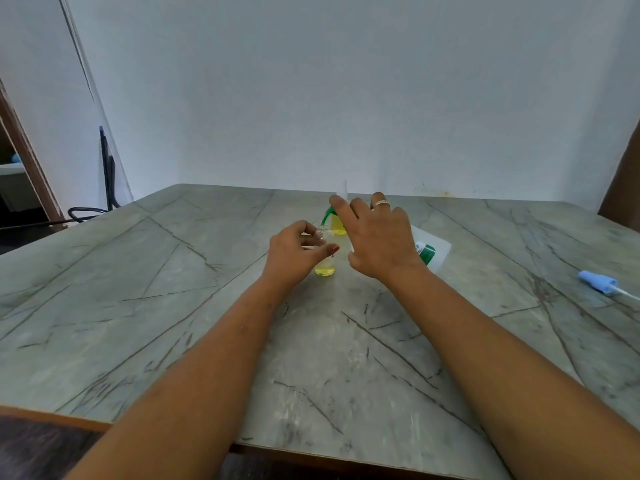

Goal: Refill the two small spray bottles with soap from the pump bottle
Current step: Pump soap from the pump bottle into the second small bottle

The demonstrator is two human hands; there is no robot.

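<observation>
Left hand grips spray bottle, seemingly well inside the table edges.

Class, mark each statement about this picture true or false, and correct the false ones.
1. The left hand holds a small bottle with no cap on it. True.
2. That small bottle is full to the neck. False: yellow liquid fills only its bottom part.
3. A blue spray cap lies on the table, off to the right. True.
4. The pump nozzle is red. False: it is green.
5. The right hand wears a ring. True.
</observation>
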